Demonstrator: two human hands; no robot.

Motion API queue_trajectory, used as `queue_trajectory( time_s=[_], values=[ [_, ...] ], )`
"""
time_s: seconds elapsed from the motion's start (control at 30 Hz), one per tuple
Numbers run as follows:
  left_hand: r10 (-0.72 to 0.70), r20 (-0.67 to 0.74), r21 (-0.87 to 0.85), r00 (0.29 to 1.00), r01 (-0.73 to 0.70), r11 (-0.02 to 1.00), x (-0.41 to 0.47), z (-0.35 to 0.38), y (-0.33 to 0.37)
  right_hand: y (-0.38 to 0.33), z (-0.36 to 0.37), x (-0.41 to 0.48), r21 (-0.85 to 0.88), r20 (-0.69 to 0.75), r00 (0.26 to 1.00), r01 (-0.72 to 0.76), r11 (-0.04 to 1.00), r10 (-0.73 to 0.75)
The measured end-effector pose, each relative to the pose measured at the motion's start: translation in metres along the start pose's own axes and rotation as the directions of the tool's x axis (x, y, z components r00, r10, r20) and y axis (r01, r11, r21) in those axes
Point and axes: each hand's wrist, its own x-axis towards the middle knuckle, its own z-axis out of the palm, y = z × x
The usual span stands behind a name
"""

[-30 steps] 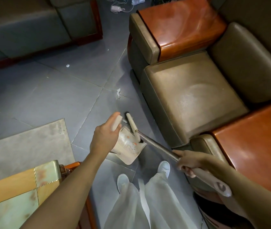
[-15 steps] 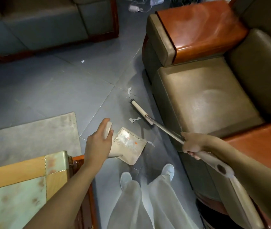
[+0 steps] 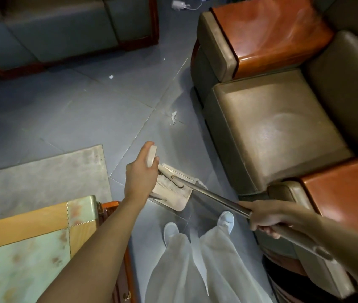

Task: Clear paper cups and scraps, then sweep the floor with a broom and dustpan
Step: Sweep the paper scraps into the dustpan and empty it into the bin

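My left hand point(image 3: 141, 174) grips the pale upright handle of a cream dustpan point(image 3: 173, 193) that rests on the grey tiled floor just ahead of my feet. My right hand point(image 3: 263, 215) holds the metal shaft of the broom point(image 3: 215, 196), whose head lies at the mouth of the dustpan. A crumpled white paper scrap point(image 3: 173, 118) lies on the floor beyond the dustpan, near the armchair's front corner. A smaller white scrap point(image 3: 111, 76) sits farther off toward the far sofa.
A brown leather armchair point(image 3: 272, 127) with glossy wooden armrests fills the right. A grey sofa point(image 3: 64, 29) stands at the back left. A beige rug point(image 3: 42, 171) and a green-and-wood table point(image 3: 31, 237) are at the left. A white charger with its cable point(image 3: 178, 5) lies at the top.
The broom head was pulled back from the floor near the armchair into the dustpan. The small scraps that lay beside the pan are no longer on the floor.
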Motion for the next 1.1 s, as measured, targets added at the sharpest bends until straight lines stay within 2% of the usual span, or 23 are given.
queue_trajectory(
  time_s=[0.17,0.27,0.47,0.53,0.67,0.87,0.93,1.1],
  values=[
    [0.087,0.048,0.027,0.995,-0.089,0.996,-0.014,-0.014,-0.009,0.03,0.024,-0.027,0.15,-0.099,0.995,0.013,0.989,0.002],
    [0.094,0.116,0.063,0.989,-0.102,0.993,-0.013,-0.022,-0.011,0.037,0.038,-0.031,0.225,-0.164,0.986,0.045,0.973,-0.007],
    [0.121,0.196,0.142,0.973,-0.151,0.978,-0.009,-0.024,-0.014,0.029,0.057,-0.009,0.082,-0.259,0.966,0.02,0.996,0.002],
    [0.13,0.202,0.136,0.971,-0.159,0.978,-0.008,-0.022,-0.014,0.018,0.065,-0.002,0.092,-0.24,0.971,0.026,0.995,-0.003],
    [0.146,0.211,0.09,0.966,-0.168,0.982,-0.008,-0.016,-0.013,-0.011,0.072,0.008,0.223,-0.136,0.99,0.079,0.972,-0.049],
    [0.162,0.234,0.059,0.959,-0.18,0.982,-0.007,-0.025,-0.019,-0.056,0.062,0.006,0.04,-0.125,0.984,0.135,0.99,-0.129],
    [0.161,0.24,0.067,0.957,-0.182,0.981,-0.006,-0.03,-0.024,-0.065,0.061,0.005,0.037,-0.132,0.979,0.16,0.986,-0.153],
    [0.144,0.179,0.026,0.973,-0.151,0.988,-0.011,-0.037,-0.029,-0.077,0.049,-0.005,0.32,-0.068,0.984,0.178,0.931,-0.165]
  ],
)
